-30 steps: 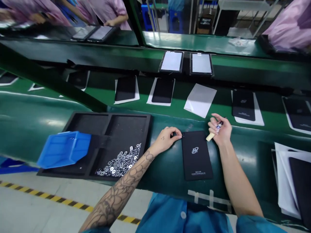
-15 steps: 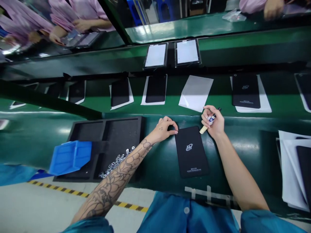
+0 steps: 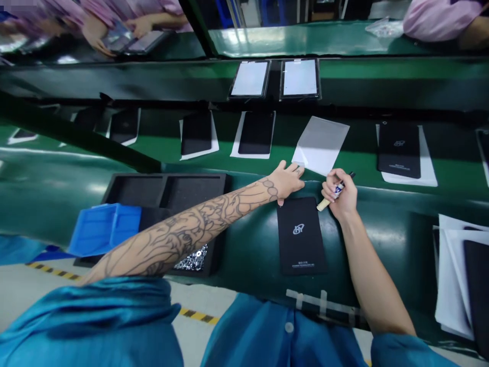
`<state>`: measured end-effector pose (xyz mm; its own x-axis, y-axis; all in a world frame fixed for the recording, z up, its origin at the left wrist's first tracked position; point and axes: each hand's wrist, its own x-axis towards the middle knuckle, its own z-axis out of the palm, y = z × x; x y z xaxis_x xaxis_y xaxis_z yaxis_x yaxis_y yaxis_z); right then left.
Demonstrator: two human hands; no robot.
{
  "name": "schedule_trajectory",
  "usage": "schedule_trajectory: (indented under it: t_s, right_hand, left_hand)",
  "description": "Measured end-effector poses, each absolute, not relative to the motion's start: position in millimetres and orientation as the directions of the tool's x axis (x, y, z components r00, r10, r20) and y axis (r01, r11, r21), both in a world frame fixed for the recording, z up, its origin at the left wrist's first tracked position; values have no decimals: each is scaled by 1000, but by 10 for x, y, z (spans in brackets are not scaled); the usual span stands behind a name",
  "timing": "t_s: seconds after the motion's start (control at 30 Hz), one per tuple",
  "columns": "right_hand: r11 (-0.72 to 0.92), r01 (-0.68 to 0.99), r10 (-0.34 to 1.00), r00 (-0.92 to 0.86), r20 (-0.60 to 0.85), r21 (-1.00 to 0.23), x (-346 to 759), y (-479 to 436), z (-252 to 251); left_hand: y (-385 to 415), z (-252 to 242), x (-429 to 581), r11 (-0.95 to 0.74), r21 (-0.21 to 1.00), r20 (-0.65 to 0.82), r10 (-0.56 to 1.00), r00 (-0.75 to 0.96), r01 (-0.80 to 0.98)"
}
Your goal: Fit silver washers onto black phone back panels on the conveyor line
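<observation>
A black tablet back cover [image 3: 301,239] with a silver logo lies flat on the green bench in front of me. Above its top left corner, my left hand [image 3: 288,181] reaches with fingers stretched out and the thumb by the corner. The fingertips are at the lower left edge of a white sheet [image 3: 323,142]; I cannot tell whether they touch it. My right hand [image 3: 344,196], beside the cover's top right corner, is closed round a pen-like marker [image 3: 338,190] with a pale yellow end, a blue-and-white label and a black end.
At left, a black divided tray [image 3: 194,191] holds small shiny metal parts [image 3: 193,259] and a blue bin [image 3: 107,228]. Behind, black covers on white sheets [image 3: 254,133] line the green belt. Two tablets [image 3: 300,78] stand farther back. White sheets [image 3: 453,275] are stacked right. Co-workers' pink sleeves [image 3: 439,19] show opposite.
My left hand has moved right and forward from the cover's top left corner, its pinch opening into stretched fingers. My right hand still holds the marker in nearly the same place.
</observation>
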<state>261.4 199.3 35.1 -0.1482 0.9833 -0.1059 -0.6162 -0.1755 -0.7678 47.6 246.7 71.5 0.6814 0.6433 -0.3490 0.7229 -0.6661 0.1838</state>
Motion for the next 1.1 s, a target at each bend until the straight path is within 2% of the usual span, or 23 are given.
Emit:
schedule_trajectory:
  t_s: [0.07,0.17,0.27,0.33,0.43,0.53,0.6,0.7,0.93,1.1]
  right_hand:
    - [-142,-582,988,-131,-79,-800,2589,1940,459]
    - [-12,-519,992,-116,57,-854,2426,1851,698]
    - [111,-486,968,-143,204,-867,2120,1783,913]
    - [141,-485,951,-176,254,-863,1905,1759,985]
    - [115,-470,922,-278,270,-875,1671,1743,983]
    - [51,-389,906,-371,206,-920,1538,1735,918]
    - [18,-331,909,-388,153,-944,1470,1737,870]
    - [-12,-318,907,-403,124,-948,1378,1754,799]
    - [-24,-269,903,-418,95,-963,1311,1766,690]
    - [-5,-273,894,-432,118,-962,1315,1719,639]
  left_hand:
    - [2512,662,509,-616,286,-316,663,679,734]
    - [2497,651,409,-457,425,-284,752,594,782]
    - [2310,744,212,-358,472,-257,819,514,806]
    - [2081,839,41,-354,514,-187,842,505,781]
    - [1629,972,-333,-373,575,2,891,454,728]
    - [1139,1025,-883,-282,582,190,959,209,763]
    - [823,991,-1289,-157,584,237,971,18,796]
    - [388,864,-1790,0,551,215,966,-141,835]
    - [-162,606,-2125,190,503,91,958,-271,843]
    - [-226,571,-2008,203,535,35,965,-261,820]
